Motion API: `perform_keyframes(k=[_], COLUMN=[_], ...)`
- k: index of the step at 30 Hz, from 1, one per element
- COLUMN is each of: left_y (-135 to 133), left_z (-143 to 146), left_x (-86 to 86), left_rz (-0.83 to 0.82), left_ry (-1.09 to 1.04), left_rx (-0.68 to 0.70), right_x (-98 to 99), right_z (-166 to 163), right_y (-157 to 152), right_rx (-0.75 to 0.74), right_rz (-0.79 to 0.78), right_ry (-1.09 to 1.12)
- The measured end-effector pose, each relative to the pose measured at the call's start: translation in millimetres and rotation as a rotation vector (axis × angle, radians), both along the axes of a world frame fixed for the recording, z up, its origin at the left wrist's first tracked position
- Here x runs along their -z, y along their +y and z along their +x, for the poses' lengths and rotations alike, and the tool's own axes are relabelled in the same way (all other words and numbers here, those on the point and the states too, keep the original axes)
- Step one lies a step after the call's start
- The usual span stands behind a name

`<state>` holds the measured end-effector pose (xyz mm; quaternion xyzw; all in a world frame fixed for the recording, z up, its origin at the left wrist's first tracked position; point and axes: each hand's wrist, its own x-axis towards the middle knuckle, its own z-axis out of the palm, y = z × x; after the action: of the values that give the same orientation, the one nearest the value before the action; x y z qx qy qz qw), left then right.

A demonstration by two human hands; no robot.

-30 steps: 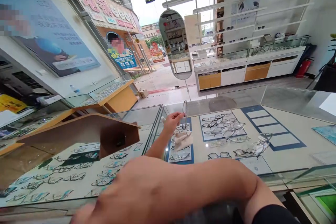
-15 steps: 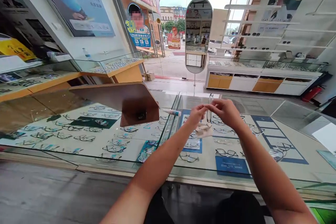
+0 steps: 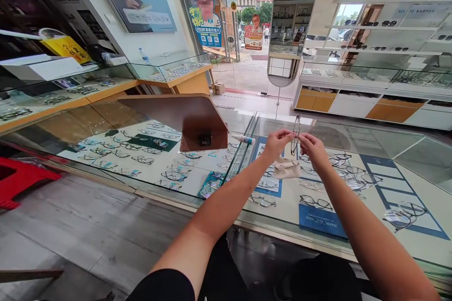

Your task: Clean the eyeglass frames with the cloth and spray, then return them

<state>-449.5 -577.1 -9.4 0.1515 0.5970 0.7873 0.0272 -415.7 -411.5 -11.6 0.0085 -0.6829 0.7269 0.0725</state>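
A pair of thin-framed eyeglasses (image 3: 297,123) is held on end, seen nearly edge-on, above the glass counter (image 3: 275,125). My left hand (image 3: 278,144) pinches it from the left, its fingertips at the middle of the frame. From the other side, my right hand (image 3: 313,149) has thumb and fingers closed on it too. Just below the hands, a crumpled beige cloth (image 3: 287,170) lies on the counter top. A white tube with a blue band (image 3: 243,139) rests left of my left hand.
Rows of spectacles (image 3: 316,201) lie inside the counter, beside a blue card (image 3: 322,220). To the left, a brown tilted panel (image 3: 169,106) stands on the glass. Beyond the counter is an oval mirror (image 3: 292,23). A red stool (image 3: 24,176) stands on the floor at far left.
The view has swung left and down. My hands, whose fingertips met before, are now slightly apart, with the eyeglasses upright between them and more plainly seen.
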Motion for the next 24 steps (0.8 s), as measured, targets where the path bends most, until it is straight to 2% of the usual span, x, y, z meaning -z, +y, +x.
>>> perform_keyframes(k=[7, 16, 20, 24], left_y=[3, 4, 8, 7], left_z=[-6, -10, -14, -16], left_x=[11.4, 18.3, 24.4, 30.3], left_rz=[-0.059, -0.054, 0.041, 0.029], left_ry=[0.027, 0.090, 0.051, 0.070], left_rx=[-0.032, -0.073, 0.023, 0.034], right_x=[0.2, 1.6, 5.5, 9.8], right_z=[-3, 0, -2, -5], right_y=[4, 1, 5, 9], right_rx=[-0.067, -0.032, 0.023, 0.072], right_rz=[-0.216, -0.115, -0.115, -0.118], right_ry=[-0.053, -0.015, -0.028, -0.049])
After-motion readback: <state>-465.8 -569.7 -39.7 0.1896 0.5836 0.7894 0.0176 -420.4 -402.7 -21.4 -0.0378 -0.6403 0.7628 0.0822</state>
